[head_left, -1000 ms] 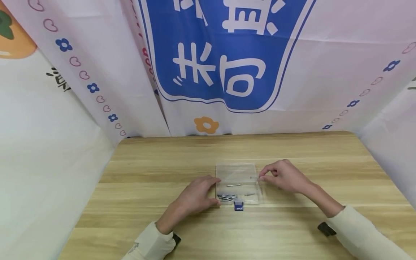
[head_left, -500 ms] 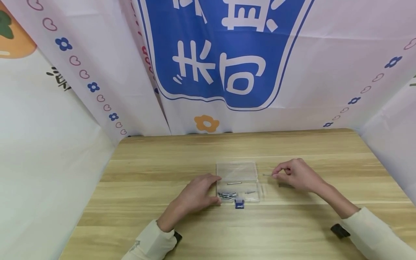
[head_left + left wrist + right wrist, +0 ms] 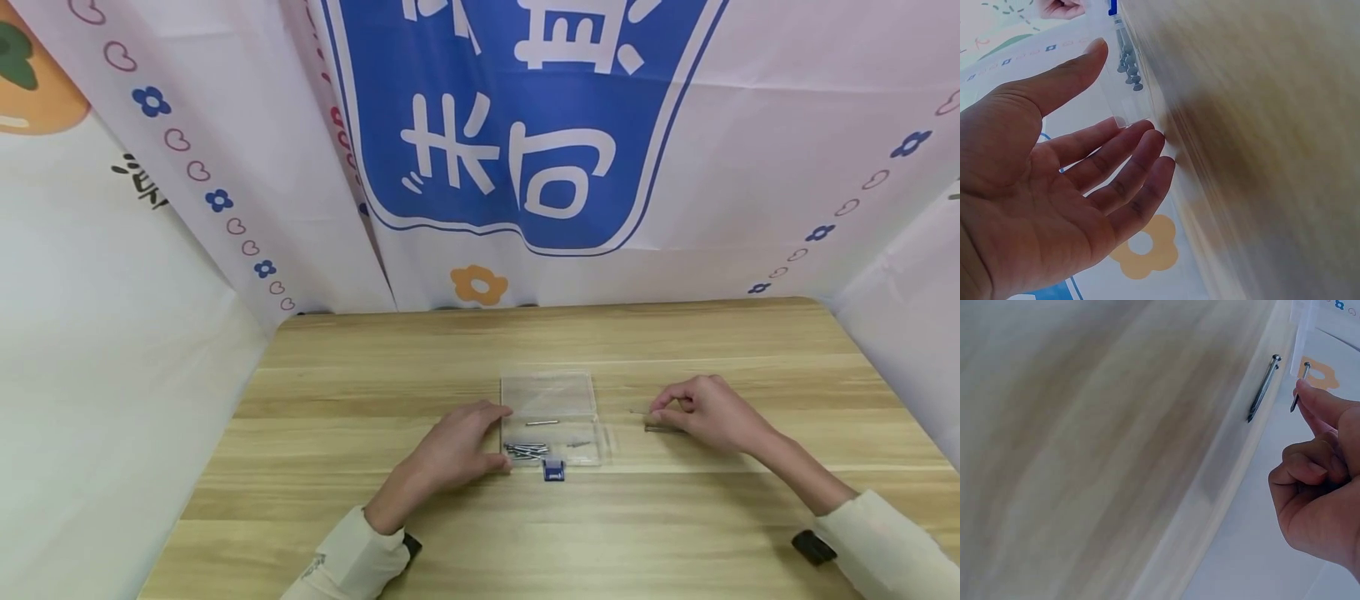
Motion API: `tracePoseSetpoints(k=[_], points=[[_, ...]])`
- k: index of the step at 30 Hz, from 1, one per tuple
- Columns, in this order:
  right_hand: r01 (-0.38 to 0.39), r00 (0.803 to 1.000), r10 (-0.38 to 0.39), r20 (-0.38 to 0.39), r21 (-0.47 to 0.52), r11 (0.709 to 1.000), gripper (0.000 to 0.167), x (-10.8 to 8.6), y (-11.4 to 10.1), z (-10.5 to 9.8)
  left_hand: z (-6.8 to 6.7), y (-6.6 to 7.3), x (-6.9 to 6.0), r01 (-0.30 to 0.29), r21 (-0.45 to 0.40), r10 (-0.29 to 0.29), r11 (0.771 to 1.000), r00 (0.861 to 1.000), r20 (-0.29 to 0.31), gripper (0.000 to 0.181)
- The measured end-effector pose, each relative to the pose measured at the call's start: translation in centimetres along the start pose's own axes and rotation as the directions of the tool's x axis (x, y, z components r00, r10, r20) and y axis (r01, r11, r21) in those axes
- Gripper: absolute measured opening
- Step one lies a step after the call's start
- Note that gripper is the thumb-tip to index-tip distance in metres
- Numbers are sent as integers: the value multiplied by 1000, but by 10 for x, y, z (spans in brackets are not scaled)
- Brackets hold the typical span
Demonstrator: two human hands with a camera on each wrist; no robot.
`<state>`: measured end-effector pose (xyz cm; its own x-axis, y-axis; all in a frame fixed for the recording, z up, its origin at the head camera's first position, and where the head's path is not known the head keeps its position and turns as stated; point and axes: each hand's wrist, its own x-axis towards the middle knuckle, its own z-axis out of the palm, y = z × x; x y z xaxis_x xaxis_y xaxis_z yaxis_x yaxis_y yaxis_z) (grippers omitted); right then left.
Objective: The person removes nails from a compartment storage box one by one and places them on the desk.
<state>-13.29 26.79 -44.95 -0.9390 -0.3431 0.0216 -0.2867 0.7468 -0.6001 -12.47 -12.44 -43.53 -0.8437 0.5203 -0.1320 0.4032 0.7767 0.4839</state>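
A nail (image 3: 1307,370) is pinched between thumb and forefinger of my right hand (image 3: 712,414), its other fingers curled into the palm. Just below that hand, in the head view, nails (image 3: 660,429) lie on the table; the right wrist view shows about two side by side. To the left is a clear plastic box (image 3: 588,457) with its lid (image 3: 547,392) folded back. A heap of nails (image 3: 527,451) fills its near left corner, and single nails (image 3: 542,422) lie apart. My left hand (image 3: 457,450) rests at the box's left side, fingers spread and relaxed, nothing gripped.
The wood-grain table (image 3: 337,400) carries the box near its middle. A blue label or latch (image 3: 553,471) sits on the box's front edge. Printed white cloth (image 3: 300,125) hangs behind the table and at both sides.
My right hand has moved away from the box to the right with the nail pinched, and lowered beside the loose nails on the table. The left hand has stayed at the box.
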Motion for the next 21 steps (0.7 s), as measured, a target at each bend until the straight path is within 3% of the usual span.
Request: tracePoseSetpoints(k=[21], points=[[-55, 998, 55, 3, -7, 998, 4, -19, 20, -7, -2, 2, -1, -5, 6, 5, 1000, 1000, -2, 71]])
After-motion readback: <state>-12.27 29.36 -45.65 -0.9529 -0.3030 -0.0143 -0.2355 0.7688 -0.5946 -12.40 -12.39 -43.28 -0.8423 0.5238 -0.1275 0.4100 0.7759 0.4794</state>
